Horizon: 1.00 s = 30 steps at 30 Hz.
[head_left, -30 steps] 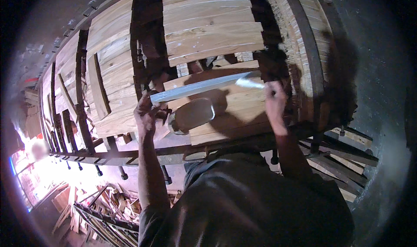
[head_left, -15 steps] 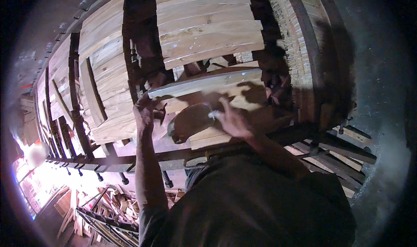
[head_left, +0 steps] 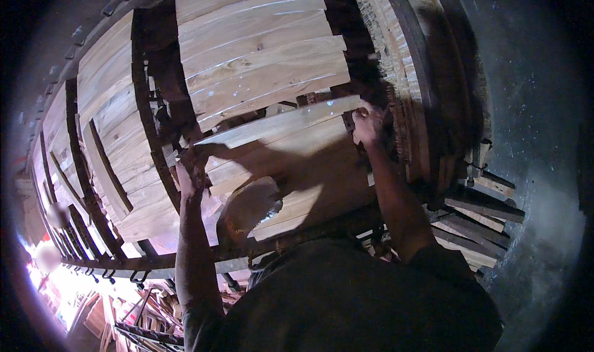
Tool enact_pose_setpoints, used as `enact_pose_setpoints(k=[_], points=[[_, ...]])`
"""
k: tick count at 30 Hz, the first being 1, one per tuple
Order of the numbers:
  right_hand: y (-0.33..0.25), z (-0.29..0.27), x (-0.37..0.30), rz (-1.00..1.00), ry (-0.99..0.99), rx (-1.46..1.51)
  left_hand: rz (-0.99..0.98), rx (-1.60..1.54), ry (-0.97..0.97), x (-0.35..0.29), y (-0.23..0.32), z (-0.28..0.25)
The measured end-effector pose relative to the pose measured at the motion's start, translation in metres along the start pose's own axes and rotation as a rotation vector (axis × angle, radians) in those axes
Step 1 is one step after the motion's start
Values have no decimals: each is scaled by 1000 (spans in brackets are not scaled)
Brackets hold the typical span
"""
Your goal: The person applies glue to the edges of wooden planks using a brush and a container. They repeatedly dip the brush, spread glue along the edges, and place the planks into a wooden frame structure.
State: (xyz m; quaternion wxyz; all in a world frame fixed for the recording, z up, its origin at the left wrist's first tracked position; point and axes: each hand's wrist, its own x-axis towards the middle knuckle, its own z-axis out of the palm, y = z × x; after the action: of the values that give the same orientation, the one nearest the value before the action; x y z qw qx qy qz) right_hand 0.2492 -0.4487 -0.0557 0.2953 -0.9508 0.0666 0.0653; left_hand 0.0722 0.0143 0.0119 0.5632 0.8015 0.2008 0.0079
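Observation:
A long wooden board (head_left: 278,122) with pale, wet-looking streaks along its edge lies across in front of me. My left hand (head_left: 193,166) is closed around its left end, the fingers partly in shadow. At the opposite end, my right hand (head_left: 367,124) grips the board with curled fingers. Nearer my body, a rounded brown object (head_left: 238,219) with a whitish patch rests over more boards (head_left: 315,188); its kind is unclear. Shadows of my arms cover part of these boards.
Beyond lies a panel of several boards (head_left: 260,55) with white spots. More panels (head_left: 117,129) stand to the left, split by dark gaps and bars. Stacked wood (head_left: 396,61) is at right. A dark metal rail (head_left: 204,262) runs near my body, with scrap wood (head_left: 148,312) below left.
My right hand has moved from the middle, beside the rounded object, to the board's right end and closed there. My left hand stays at the left end. The view has shifted.

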Motion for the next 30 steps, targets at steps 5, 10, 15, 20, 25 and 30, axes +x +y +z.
enact_pose_setpoints(k=[5,10,15,20,25,30], points=[[2,20,35,85,59,-256,-42,419,-20,30,0,13],[-3,30,39,25,133,-74,-76,543,8,42,-56,17],[0,35,34,-21,179,91,-112,359,20,54,-37,27],[9,44,42,-73,148,156,-186,353,29,48,-70,25],[88,75,70,-11,58,474,-207,113,53,56,-60,28],[-13,59,33,-35,224,-190,-94,64,127,37,-101,29]])
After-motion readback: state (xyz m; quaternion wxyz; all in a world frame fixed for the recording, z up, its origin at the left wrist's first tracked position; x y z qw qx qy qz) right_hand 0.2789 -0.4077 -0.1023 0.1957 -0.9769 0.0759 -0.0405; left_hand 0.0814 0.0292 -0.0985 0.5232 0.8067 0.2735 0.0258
